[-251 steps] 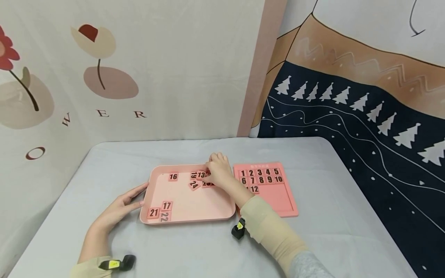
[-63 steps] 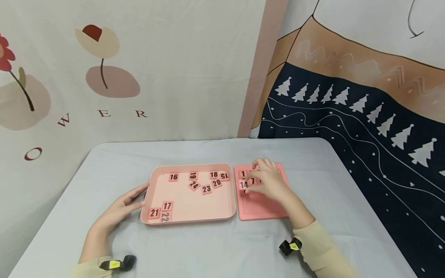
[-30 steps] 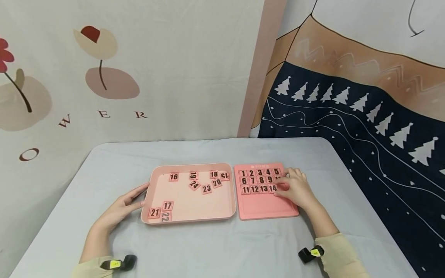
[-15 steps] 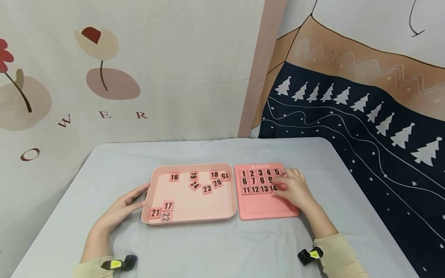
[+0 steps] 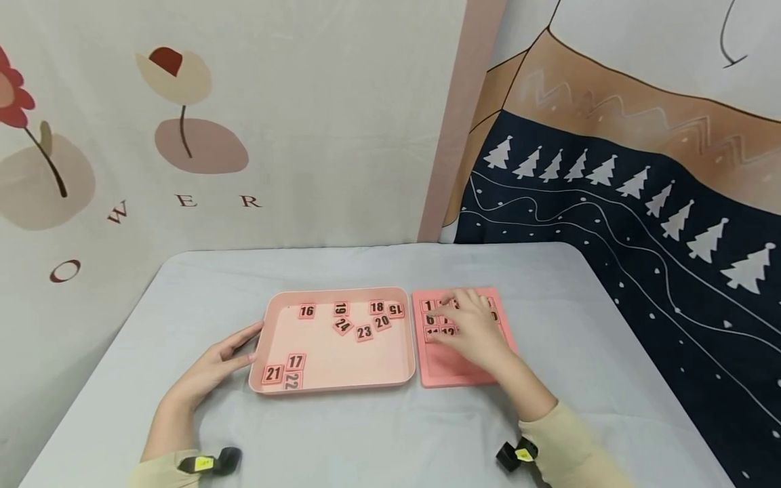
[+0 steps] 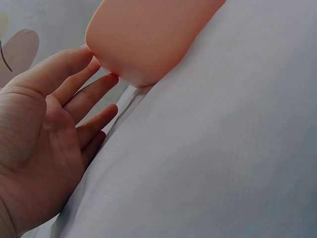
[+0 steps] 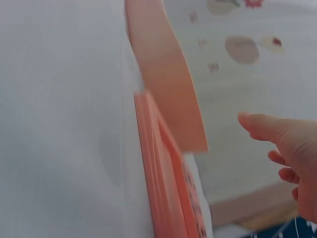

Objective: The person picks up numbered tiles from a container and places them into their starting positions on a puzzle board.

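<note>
My left hand [image 5: 210,366] is at the left end of a pale pink tray [image 5: 342,362], its extended fingers and thumb against the rim; the left wrist view shows fingertips touching the tray's side [image 6: 133,44]. Number tiles lie scattered in the tray, among them 16 [image 5: 307,311], 15 upside down [image 5: 396,310], 23 [image 5: 364,332] and 21 [image 5: 272,374]. Over a darker pink number board [image 5: 448,371] is my right hand [image 5: 474,332], covering many of its tiles. In the right wrist view that hand [image 7: 299,153] has its thumb extended and nothing in its fingers.
Board and tray stand side by side on a table with a light grey cloth [image 5: 342,434]. A flower-print curtain [image 5: 329,135] hangs behind, and a dark tree-patterned one [image 5: 610,203] on the right. Each wrist bears a small black camera [image 5: 227,461].
Tiles 13 and 14 went from the tray to the board's third row. My right hand has since moved left from the board's right edge to over its middle. My left hand stayed put.
</note>
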Demonstrator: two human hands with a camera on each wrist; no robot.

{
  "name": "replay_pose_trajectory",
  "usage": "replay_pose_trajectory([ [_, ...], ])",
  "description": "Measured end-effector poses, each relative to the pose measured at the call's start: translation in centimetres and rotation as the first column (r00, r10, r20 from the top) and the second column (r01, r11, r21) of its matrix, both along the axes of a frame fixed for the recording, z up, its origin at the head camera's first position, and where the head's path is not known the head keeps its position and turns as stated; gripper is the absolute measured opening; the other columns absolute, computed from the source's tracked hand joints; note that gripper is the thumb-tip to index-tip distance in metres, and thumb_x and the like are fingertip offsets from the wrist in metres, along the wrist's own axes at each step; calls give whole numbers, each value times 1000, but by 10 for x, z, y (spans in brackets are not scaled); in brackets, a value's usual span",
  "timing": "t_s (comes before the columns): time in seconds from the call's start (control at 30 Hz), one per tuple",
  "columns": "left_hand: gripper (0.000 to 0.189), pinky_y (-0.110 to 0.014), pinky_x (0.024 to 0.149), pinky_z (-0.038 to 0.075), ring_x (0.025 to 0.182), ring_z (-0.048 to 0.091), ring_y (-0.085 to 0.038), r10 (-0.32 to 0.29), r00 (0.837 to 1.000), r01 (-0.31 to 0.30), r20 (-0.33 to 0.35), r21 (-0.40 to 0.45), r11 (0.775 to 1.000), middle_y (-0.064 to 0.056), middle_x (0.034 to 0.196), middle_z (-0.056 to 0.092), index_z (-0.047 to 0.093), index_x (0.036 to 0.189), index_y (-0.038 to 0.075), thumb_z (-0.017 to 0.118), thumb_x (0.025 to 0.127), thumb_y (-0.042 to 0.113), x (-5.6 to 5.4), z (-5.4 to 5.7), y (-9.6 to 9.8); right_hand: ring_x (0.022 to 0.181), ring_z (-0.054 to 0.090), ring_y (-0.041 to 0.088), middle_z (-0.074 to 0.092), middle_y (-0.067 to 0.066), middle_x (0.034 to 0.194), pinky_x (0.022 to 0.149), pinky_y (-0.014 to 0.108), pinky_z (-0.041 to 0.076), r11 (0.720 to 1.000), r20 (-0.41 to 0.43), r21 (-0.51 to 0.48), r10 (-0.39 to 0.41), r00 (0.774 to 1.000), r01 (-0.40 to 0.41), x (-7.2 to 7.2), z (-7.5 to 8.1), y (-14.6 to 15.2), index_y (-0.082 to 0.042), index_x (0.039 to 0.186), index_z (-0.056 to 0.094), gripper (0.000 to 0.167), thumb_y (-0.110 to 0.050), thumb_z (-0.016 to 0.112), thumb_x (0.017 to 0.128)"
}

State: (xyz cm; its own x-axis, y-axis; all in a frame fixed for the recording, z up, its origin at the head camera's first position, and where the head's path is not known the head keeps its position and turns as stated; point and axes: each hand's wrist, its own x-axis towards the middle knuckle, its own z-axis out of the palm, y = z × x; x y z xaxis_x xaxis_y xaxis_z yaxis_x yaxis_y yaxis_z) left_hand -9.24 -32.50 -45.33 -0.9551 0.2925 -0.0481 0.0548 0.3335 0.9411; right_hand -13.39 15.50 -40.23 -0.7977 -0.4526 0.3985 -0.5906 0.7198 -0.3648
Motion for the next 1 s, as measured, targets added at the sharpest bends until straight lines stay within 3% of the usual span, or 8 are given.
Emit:
replay_pose_trajectory([
  [0.3,59,-3,96,23,127,26,12,-11,1000,11,-15,-9,1000,-14,154,27,34,148,4,59,95,13,0,1,2,101,44,22,53,3,109,88,42,34,991,-3,-12,132,991,-132,4,7,-56,-17,105,74,36,-32,83,74],
  [0.5,60,-1,94,23,127,26,12,-6,1000,6,-5,-13,1000,-14,155,26,33,148,5,60,95,14,0,2,2,102,43,19,50,-4,106,90,39,34,983,22,7,183,983,-183,5,5,-93,-22,106,73,34,-36,81,76],
  [0.67,60,-1,94,23,127,26,12,-5,1000,5,-7,-22,1000,-15,154,25,33,149,6,60,95,14,0,1,0,97,40,13,47,-8,104,92,34,33,974,37,78,210,977,-212,6,1,-124,-26,109,72,36,-41,78,77],
  [0.83,60,-1,94,23,127,26,12,-8,1000,8,-13,-17,1000,-14,154,26,33,148,5,60,95,13,-1,-1,-1,104,41,11,50,-8,109,98,34,32,963,15,127,238,971,-237,10,-4,-147,-29,108,72,36,-46,77,77],
  [1.0,60,-1,94,23,127,26,12,-4,1000,4,-13,-17,1000,-13,154,27,34,148,5,60,95,13,-1,-2,-1,99,39,9,47,-9,105,94,29,33,956,12,134,262,965,-262,14,-14,-165,-31,107,72,36,-47,78,75],
])
